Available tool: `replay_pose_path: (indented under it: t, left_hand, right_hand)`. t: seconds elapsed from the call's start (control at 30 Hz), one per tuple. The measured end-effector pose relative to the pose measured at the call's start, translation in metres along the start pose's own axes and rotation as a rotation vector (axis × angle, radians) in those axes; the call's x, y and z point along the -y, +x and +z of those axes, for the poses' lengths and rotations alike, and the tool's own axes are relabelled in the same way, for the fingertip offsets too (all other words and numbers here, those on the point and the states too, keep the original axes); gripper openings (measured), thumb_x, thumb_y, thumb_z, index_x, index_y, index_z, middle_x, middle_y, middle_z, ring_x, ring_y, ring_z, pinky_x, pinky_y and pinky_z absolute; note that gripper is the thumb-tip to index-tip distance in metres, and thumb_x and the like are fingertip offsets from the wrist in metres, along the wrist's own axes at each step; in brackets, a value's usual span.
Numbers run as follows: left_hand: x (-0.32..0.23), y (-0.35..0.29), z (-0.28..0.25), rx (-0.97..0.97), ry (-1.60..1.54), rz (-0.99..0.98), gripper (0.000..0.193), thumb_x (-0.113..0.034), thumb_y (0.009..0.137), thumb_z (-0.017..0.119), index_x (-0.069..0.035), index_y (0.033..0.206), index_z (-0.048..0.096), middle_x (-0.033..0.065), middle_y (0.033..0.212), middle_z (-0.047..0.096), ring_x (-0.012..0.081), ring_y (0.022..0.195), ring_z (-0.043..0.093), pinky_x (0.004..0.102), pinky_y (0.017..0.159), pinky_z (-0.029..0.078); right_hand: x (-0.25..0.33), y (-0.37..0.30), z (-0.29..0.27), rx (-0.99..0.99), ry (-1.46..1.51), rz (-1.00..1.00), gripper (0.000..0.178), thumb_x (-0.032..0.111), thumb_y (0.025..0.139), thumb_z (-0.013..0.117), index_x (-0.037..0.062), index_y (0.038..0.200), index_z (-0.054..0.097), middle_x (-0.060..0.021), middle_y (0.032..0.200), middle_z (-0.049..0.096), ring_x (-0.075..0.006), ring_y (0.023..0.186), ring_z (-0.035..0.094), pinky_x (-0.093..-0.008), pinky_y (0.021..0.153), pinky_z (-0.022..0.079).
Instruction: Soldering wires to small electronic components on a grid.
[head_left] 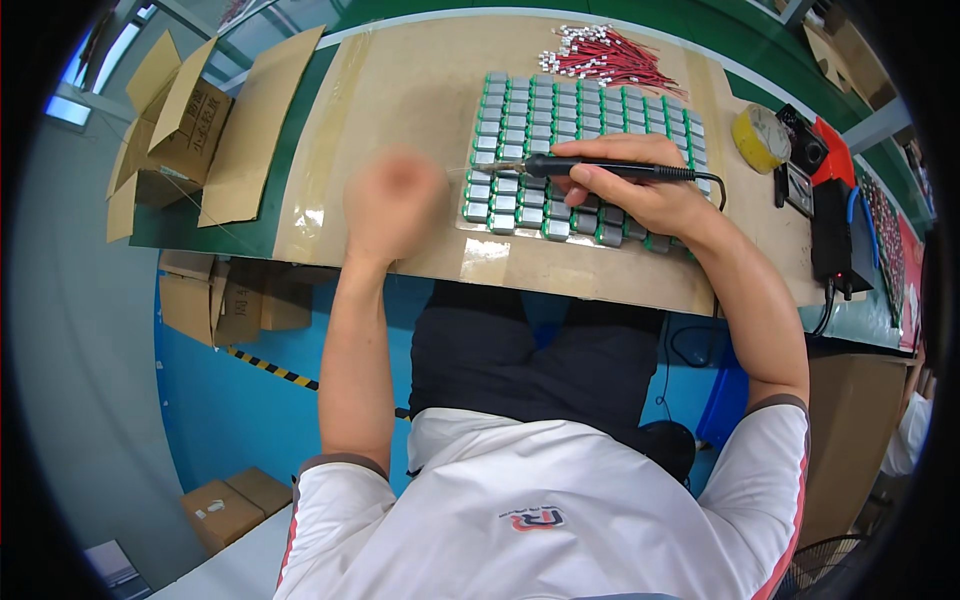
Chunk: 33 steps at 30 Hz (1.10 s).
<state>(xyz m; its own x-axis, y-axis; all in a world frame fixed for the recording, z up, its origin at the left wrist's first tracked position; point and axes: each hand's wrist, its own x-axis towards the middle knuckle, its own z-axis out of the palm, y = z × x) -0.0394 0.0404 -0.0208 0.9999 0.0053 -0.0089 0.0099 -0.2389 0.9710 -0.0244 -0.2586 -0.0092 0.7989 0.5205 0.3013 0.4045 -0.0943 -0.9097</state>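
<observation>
The right hand [645,190] is clamped on the iron [548,166], blocks [543,105] beneath it; the left hand [397,205], left of the tip [498,168], is blurred, so I cannot tell its grip. A slip leftward could burn it.

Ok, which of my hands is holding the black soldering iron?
Your right hand: it grips the soldering iron, while your left hand, blurred, is to the left of the iron's tip.
</observation>
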Motion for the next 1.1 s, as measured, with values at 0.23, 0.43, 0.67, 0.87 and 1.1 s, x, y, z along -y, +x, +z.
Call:
replay_pose_path:
  t: [0.23, 0.43, 0.67, 0.87, 1.1]
  left_hand:
    - [0.001, 0.0018, 0.0015, -0.008, 0.028, -0.017, 0.013, -0.008, 0.089, 0.071, 0.003, 0.088, 0.063, 0.0011, 0.064, 0.06, 0.0045, 0.041, 0.047, 0.0228, 0.036, 0.032]
    - [0.001, 0.003, 0.0028, 0.02, 0.049, -0.021, 0.014, -0.008, 0.09, 0.071, 0.003, 0.088, 0.064, 0.0009, 0.066, 0.06, 0.0045, 0.042, 0.048, 0.0228, 0.036, 0.033]
    - [-0.0002, -0.0006, 0.0033, -0.024, 0.02, -0.01, 0.014, -0.009, 0.09, 0.071, 0.003, 0.088, 0.065, 0.0006, 0.064, 0.061, 0.0038, 0.042, 0.047, 0.0222, 0.037, 0.032]
    - [0.0022, 0.0001, 0.0031, -0.016, -0.015, 0.002, 0.014, -0.008, 0.09, 0.071, 0.004, 0.088, 0.065, 0.0006, 0.065, 0.061, 0.0033, 0.042, 0.046, 0.0218, 0.037, 0.031]
    - [0.0002, 0.0016, 0.0047, -0.002, 0.017, -0.015, 0.013, -0.008, 0.09, 0.071, 0.004, 0.088, 0.065, 0.0002, 0.065, 0.061, 0.003, 0.043, 0.046, 0.0217, 0.037, 0.032]
  right_hand:
    - [-0.0055, 0.0001, -0.0014, -0.005, -0.022, -0.063, 0.027, 0.01, 0.095, 0.067, 0.0003, 0.12, 0.07, -0.0114, 0.092, 0.075, -0.0143, 0.078, 0.072, -0.0242, 0.068, 0.055]
    - [-0.0055, 0.0002, -0.0016, -0.005, -0.049, -0.08, 0.027, 0.01, 0.094, 0.068, 0.0008, 0.12, 0.07, -0.0113, 0.09, 0.075, -0.0145, 0.078, 0.072, -0.0242, 0.068, 0.055]
    - [0.0024, -0.001, -0.0008, -0.014, -0.016, -0.025, 0.027, 0.009, 0.095, 0.065, -0.0036, 0.119, 0.069, -0.0099, 0.083, 0.075, -0.016, 0.08, 0.071, -0.029, 0.074, 0.056]
    - [0.0017, -0.0009, -0.001, -0.014, -0.025, -0.057, 0.027, 0.009, 0.095, 0.065, -0.0029, 0.119, 0.069, -0.0104, 0.083, 0.075, -0.0163, 0.08, 0.072, -0.0285, 0.074, 0.056]
    - [-0.0009, -0.0016, -0.0014, -0.01, -0.044, -0.071, 0.027, 0.009, 0.094, 0.066, -0.0016, 0.119, 0.07, -0.0106, 0.083, 0.075, -0.0153, 0.08, 0.072, -0.0272, 0.073, 0.056]
